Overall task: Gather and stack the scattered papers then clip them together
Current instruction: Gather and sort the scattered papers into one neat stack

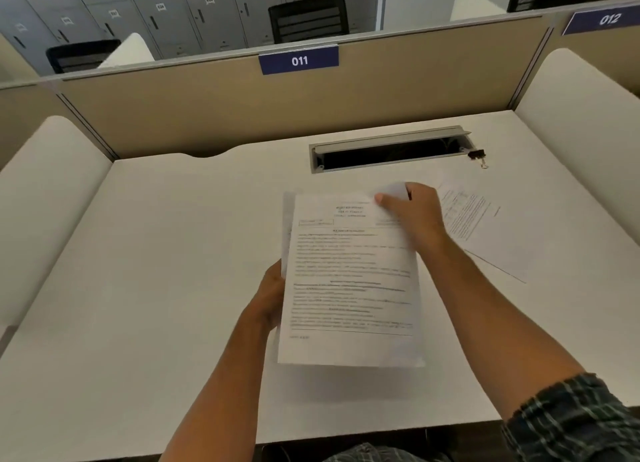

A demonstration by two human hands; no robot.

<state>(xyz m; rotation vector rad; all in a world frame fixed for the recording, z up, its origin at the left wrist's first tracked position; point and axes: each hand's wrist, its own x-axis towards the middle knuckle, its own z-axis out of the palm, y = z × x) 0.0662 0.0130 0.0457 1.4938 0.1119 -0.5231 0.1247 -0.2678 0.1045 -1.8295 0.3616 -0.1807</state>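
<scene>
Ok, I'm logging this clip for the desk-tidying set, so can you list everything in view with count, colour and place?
held papers: a few sheets, white with printed text, lifted over the middle of the desk
loose paper: one, white with print, flat on the desk to the right
binder clip: one, black, beside the right end of the cable slot
cable slot: one, grey frame, dark inside, at the back of the desk
desk: one, white
partition: tan, behind the desk
label 011: one, blue, on the partition's top edge
label 012: one, blue, upper right
lockers: grey, numbered, far wall
chairs: two, black, beyond the partition
left hand: grips the papers' left edge
right hand: holds their top right corner
</scene>
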